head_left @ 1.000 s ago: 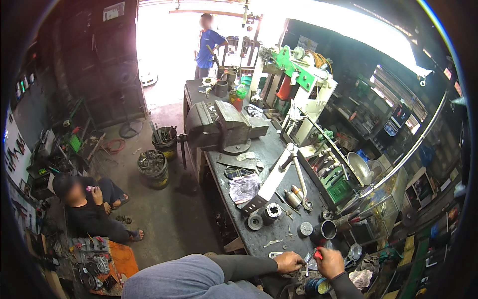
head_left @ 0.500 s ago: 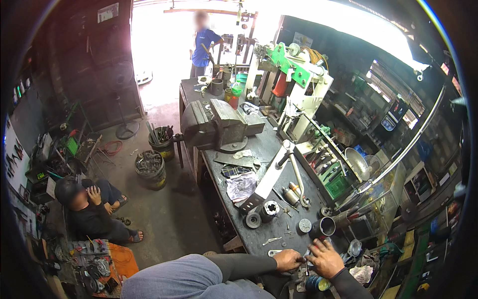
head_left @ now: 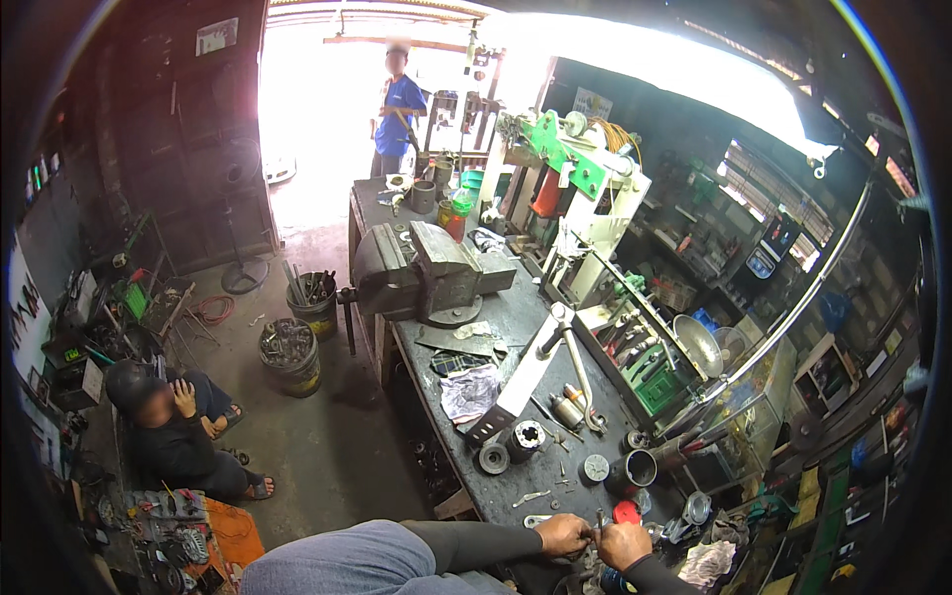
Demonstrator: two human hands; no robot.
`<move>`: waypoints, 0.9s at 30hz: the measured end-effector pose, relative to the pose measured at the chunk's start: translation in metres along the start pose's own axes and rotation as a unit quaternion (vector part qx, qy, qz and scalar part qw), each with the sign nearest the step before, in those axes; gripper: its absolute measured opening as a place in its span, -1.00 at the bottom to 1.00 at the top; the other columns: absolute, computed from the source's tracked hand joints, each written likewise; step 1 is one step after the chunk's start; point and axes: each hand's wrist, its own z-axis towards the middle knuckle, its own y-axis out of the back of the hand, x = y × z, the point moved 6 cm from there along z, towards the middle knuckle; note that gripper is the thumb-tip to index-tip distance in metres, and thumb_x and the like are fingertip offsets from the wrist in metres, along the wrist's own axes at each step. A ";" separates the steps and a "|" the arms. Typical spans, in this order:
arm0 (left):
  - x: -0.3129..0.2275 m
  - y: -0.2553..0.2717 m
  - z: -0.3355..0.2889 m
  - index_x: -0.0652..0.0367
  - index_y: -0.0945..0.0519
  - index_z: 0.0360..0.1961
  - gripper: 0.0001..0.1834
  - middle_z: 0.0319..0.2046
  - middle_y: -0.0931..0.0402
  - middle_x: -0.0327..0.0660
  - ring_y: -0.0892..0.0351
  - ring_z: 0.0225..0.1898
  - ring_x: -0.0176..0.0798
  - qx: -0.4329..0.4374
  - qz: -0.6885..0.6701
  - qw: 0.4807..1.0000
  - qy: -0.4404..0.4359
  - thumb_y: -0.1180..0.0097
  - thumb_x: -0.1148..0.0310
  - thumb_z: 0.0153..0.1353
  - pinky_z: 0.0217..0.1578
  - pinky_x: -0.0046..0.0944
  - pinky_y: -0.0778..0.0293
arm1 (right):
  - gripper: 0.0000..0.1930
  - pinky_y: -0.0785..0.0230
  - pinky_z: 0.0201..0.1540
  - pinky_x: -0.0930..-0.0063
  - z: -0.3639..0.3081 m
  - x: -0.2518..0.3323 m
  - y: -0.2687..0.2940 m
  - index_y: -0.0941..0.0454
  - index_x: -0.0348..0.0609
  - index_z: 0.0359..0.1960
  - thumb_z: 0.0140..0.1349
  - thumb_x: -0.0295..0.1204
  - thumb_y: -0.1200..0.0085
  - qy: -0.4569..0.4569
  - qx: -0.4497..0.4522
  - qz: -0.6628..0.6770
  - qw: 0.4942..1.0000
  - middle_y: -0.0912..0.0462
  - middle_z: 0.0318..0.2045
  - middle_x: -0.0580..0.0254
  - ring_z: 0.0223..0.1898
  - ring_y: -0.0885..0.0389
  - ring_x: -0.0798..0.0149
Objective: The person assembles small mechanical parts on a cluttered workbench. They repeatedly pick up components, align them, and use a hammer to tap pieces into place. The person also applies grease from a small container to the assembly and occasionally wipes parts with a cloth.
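At the lower edge of the dark workbench (head_left: 436,362), my left hand (head_left: 563,536) and my right hand (head_left: 624,544) are close together, fingers curled in. A thin upright metal piece (head_left: 599,520) shows between them, too small to name, and what each hand grips is hidden. Just beyond my right hand is a red round object (head_left: 626,512). A flat metal part with a hole (head_left: 536,521) lies beside my left hand. Farther up stand a dark hollow cylinder (head_left: 638,468), a round grey metal disc (head_left: 595,467) and a black toothed ring part (head_left: 527,436).
A large bench vise (head_left: 426,273) stands toward the far end, and a white upright bracket (head_left: 521,382) nearer. A green and white press frame (head_left: 595,188) rises behind. Buckets of metal parts (head_left: 290,362) stand on the floor. One person (head_left: 183,426) sits at left; another (head_left: 399,109) stands at the doorway.
My right hand, raised with fingers spread before, has come down and closed beside my left. The red round object has come into sight. The person at the doorway has turned.
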 end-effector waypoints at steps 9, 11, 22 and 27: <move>0.007 -0.002 0.002 0.16 -0.82 0.03 -0.64 -0.07 -0.80 0.06 -0.77 -0.01 0.22 -0.032 0.007 0.999 -0.017 -0.22 0.21 0.36 0.06 0.12 -0.66 | -0.63 -0.67 -0.02 -0.09 0.002 0.005 0.071 -0.79 -0.13 0.01 0.35 -0.15 -0.28 0.176 -0.111 -0.006 0.978 -0.82 -0.30 -0.11 -0.18 -0.85 -0.16; 0.002 -0.002 0.001 0.20 -0.80 0.01 -0.65 -0.11 -0.78 0.09 -0.75 -0.04 0.25 -0.018 0.016 1.000 -0.013 -0.23 0.21 0.37 0.04 0.13 -0.65 | -0.65 -0.68 -0.10 -0.06 -0.004 0.018 0.076 -0.80 -0.09 -0.05 0.34 -0.11 -0.30 0.320 -0.146 -0.057 0.934 -0.81 -0.32 -0.09 -0.25 -0.84 -0.14; -0.003 0.008 -0.001 0.21 -0.78 -0.12 -0.63 -0.18 -0.77 0.12 -0.75 -0.08 0.29 -0.008 0.012 1.000 -0.027 -0.27 0.08 0.39 -0.03 0.21 -0.64 | -0.58 -0.65 -0.30 -0.20 0.007 0.015 0.016 -0.77 -0.18 -0.34 0.48 -0.08 -0.13 0.056 -0.010 0.013 0.998 -0.78 -0.46 -0.16 -0.39 -0.82 -0.26; 0.011 0.006 0.006 0.20 -0.67 0.16 -0.28 0.10 -0.69 0.07 -0.66 0.17 0.22 0.072 0.100 0.989 -0.087 -0.51 -0.07 0.11 0.13 0.17 -0.58 | -0.64 -0.63 -0.33 -0.15 -0.008 0.012 0.000 -0.72 -0.14 -0.36 0.49 -0.13 -0.14 -0.011 -0.111 0.073 0.991 -0.78 -0.44 -0.11 -0.40 -0.81 -0.20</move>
